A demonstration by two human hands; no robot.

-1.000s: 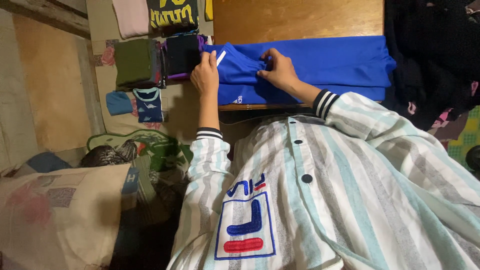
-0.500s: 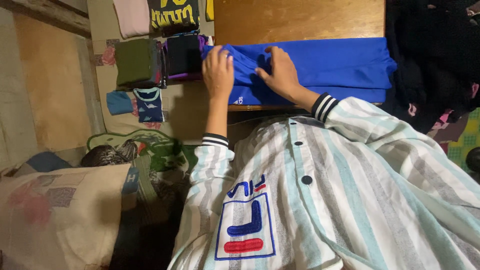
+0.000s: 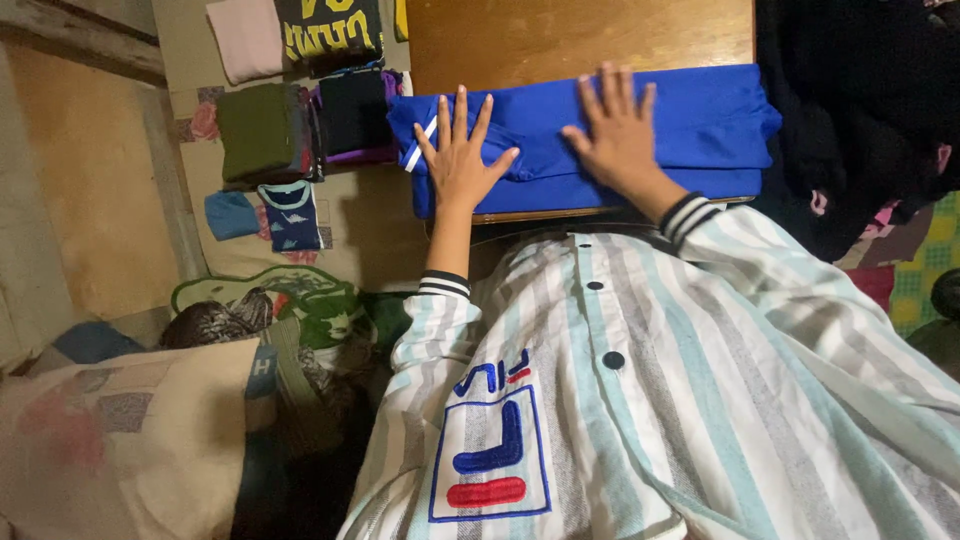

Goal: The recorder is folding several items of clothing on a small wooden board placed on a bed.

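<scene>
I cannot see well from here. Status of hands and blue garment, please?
Left hand and right hand open, flat on blue garment. Garment folded on wooden table. Nothing between hands.

No packages, signs or screens are in view. The nearest things to labels are a stitched blue, red and white badge point(image 3: 490, 445) on the striped shirt, near, and yellow print on a folded black garment point(image 3: 318, 35), far left.

A wooden table point(image 3: 560, 40) with a worn brown top stands over a beige floor point(image 3: 80, 190). Beside it, folded clothes point(image 3: 300, 100) lie in small piles on the floor. The light is dim and warm.
</scene>
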